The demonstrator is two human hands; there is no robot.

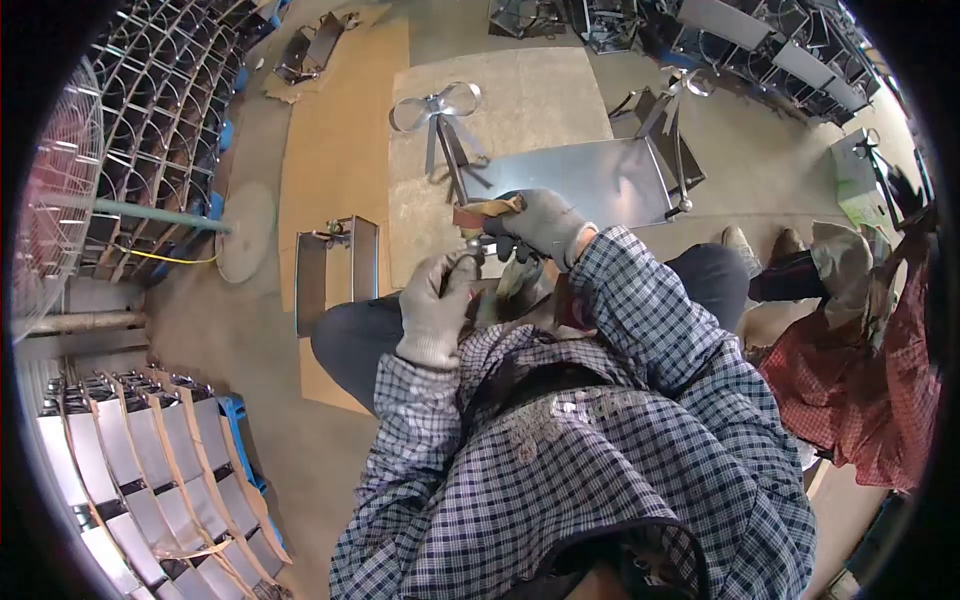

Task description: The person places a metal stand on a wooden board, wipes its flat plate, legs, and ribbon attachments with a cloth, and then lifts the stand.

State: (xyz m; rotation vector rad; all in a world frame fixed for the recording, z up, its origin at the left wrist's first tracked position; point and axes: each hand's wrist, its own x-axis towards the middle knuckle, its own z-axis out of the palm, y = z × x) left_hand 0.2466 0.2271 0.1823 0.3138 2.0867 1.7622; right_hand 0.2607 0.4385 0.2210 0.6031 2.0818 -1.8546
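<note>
A metal frame (575,180) with a flat sheet panel, bow-shaped ribbon ornaments and ball-ended legs lies in front of me, reaching toward my lap. My right hand (548,226), in a grey glove with dark fingertips, is closed around a tan cloth-like strip (488,209). That strip crosses the near left leg of the frame. My left hand (436,303), in a light grey glove, pinches near the ball end (472,240) of that leg. Whether its fingers also hold the strip is hidden.
Cardboard (335,150) lies on the floor under the work. A small metal frame (337,270) stands at left. Stacked panels (150,450) and a fan (60,190) are farther left. More metal frames (760,45) are at back right. Another person in a red checked garment (850,390) sits at right.
</note>
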